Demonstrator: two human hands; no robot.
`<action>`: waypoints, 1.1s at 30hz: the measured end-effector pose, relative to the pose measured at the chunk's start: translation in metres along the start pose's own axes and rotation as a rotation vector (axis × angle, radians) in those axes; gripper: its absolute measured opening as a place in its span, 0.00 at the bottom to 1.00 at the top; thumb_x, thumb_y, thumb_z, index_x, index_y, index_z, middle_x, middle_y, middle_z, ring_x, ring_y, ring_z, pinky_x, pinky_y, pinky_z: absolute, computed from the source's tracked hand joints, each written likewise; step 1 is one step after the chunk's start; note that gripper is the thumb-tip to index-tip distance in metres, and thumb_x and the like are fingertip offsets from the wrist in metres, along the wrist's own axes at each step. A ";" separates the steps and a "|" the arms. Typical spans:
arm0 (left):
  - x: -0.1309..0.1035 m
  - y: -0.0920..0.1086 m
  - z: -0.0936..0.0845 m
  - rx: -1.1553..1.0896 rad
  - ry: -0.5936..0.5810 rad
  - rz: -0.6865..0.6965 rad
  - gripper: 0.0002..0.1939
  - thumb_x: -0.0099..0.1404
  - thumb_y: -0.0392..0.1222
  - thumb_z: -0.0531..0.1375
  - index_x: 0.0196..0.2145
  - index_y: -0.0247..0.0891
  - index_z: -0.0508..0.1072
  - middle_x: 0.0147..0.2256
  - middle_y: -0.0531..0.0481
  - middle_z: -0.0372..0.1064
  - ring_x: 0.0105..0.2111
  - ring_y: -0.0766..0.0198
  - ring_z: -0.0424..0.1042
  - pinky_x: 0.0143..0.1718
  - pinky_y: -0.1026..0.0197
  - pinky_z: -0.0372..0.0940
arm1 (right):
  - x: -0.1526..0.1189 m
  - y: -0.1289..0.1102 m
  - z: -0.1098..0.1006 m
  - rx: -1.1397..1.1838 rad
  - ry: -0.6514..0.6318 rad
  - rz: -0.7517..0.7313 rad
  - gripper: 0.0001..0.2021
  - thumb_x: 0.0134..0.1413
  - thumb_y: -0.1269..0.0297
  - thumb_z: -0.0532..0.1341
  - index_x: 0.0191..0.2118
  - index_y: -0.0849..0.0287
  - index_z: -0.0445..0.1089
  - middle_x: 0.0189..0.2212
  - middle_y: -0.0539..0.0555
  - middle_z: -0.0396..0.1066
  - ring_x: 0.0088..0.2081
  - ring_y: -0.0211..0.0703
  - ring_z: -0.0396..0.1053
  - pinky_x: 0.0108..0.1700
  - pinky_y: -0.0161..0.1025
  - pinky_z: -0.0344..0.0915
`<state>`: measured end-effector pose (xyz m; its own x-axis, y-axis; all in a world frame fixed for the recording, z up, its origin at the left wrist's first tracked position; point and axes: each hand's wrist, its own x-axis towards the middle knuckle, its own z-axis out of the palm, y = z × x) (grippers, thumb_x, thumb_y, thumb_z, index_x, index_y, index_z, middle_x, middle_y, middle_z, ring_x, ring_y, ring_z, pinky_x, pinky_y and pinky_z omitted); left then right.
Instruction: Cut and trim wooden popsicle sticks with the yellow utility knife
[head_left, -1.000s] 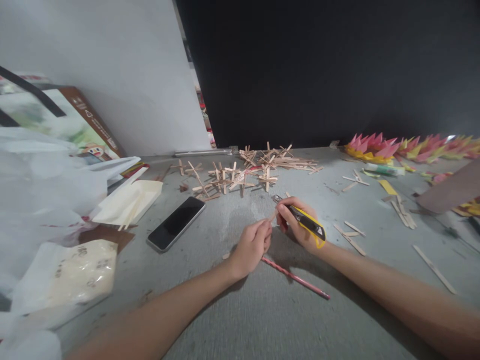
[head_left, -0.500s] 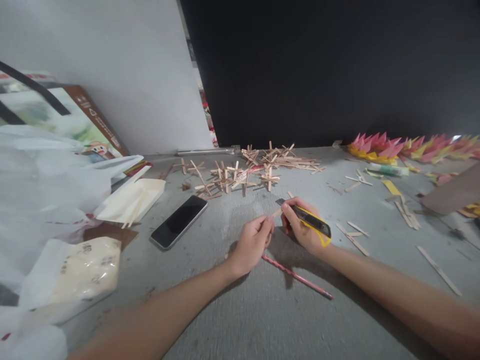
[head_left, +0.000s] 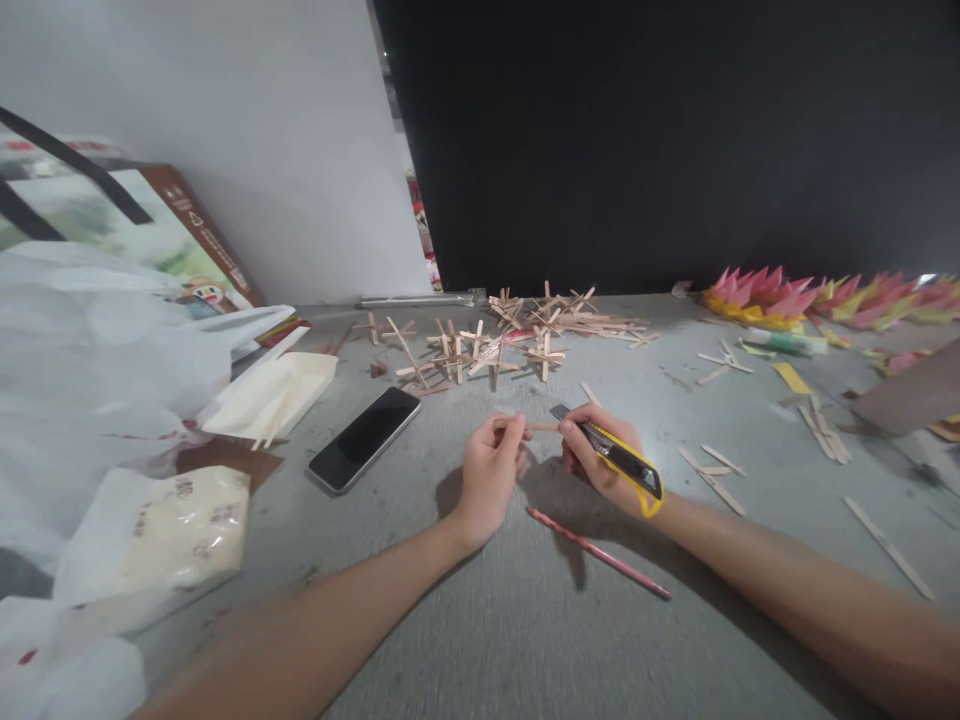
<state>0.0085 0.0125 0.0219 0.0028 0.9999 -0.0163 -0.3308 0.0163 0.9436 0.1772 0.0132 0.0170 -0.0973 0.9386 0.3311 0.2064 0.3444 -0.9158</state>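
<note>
Between my two hands a short flat wooden stick (head_left: 543, 427) lies level, its left end pinched in the fingers of my left hand (head_left: 491, 475). My right hand (head_left: 600, 455) is closed around a yellow and black utility knife (head_left: 626, 462), whose blade points up and to the left. The stick's right end meets the right fingertips; whether they grip it too I cannot tell. Below the hands a red pencil (head_left: 600, 553) rests on the grey surface. A loose wooden stick (head_left: 591, 394) lies just beyond my right hand.
Crossed wooden sticks (head_left: 480, 350) are heaped toward the back. A phone (head_left: 365, 440) lies to the left, near a cream tray (head_left: 304, 395), a wrapped packet (head_left: 191, 525) and white plastic bags (head_left: 97, 350). On the right are pink and yellow paper flowers (head_left: 761, 297), a glue stick (head_left: 784, 343) and stick pieces.
My left hand has shifted a little left and up, drawing slightly apart from the right. More of the stick shows between them, and it now lies level. The view has shifted slightly.
</note>
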 end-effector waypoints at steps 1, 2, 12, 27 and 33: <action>0.000 -0.001 0.000 -0.005 -0.006 0.013 0.23 0.65 0.59 0.66 0.28 0.38 0.66 0.15 0.65 0.46 0.13 0.76 0.44 0.17 0.69 0.44 | 0.000 0.001 0.000 -0.009 -0.012 -0.007 0.15 0.69 0.49 0.60 0.36 0.55 0.69 0.18 0.46 0.70 0.19 0.36 0.66 0.25 0.33 0.63; 0.001 -0.001 -0.001 -0.004 -0.022 0.026 0.22 0.66 0.59 0.66 0.30 0.39 0.66 0.15 0.66 0.46 0.13 0.76 0.44 0.17 0.69 0.44 | -0.001 0.001 0.000 -0.013 -0.019 -0.010 0.15 0.69 0.50 0.60 0.36 0.55 0.69 0.18 0.47 0.70 0.19 0.36 0.66 0.25 0.33 0.63; -0.002 -0.008 0.001 0.141 -0.273 -0.025 0.22 0.69 0.61 0.63 0.40 0.38 0.66 0.21 0.63 0.53 0.17 0.74 0.49 0.18 0.68 0.45 | 0.000 0.002 0.000 -0.059 -0.082 -0.022 0.15 0.70 0.51 0.59 0.35 0.54 0.69 0.18 0.46 0.70 0.19 0.36 0.67 0.24 0.32 0.64; -0.002 -0.010 -0.001 0.293 -0.334 -0.051 0.15 0.74 0.56 0.55 0.40 0.43 0.60 0.33 0.50 0.75 0.23 0.61 0.77 0.28 0.57 0.73 | -0.018 0.008 -0.005 -0.198 0.104 -0.283 0.09 0.68 0.59 0.61 0.50 0.51 0.72 0.37 0.52 0.81 0.29 0.41 0.79 0.32 0.36 0.74; 0.002 -0.010 -0.004 0.414 -0.270 0.041 0.12 0.72 0.51 0.59 0.38 0.41 0.63 0.32 0.50 0.74 0.30 0.59 0.79 0.33 0.57 0.73 | -0.018 0.013 -0.004 -0.260 0.079 -0.321 0.08 0.66 0.63 0.62 0.49 0.52 0.73 0.37 0.52 0.82 0.32 0.41 0.80 0.34 0.34 0.74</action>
<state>0.0081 0.0141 0.0108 0.2603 0.9638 0.0580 0.0668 -0.0779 0.9947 0.1859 0.0006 0.0006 -0.1235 0.7777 0.6164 0.4172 0.6043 -0.6788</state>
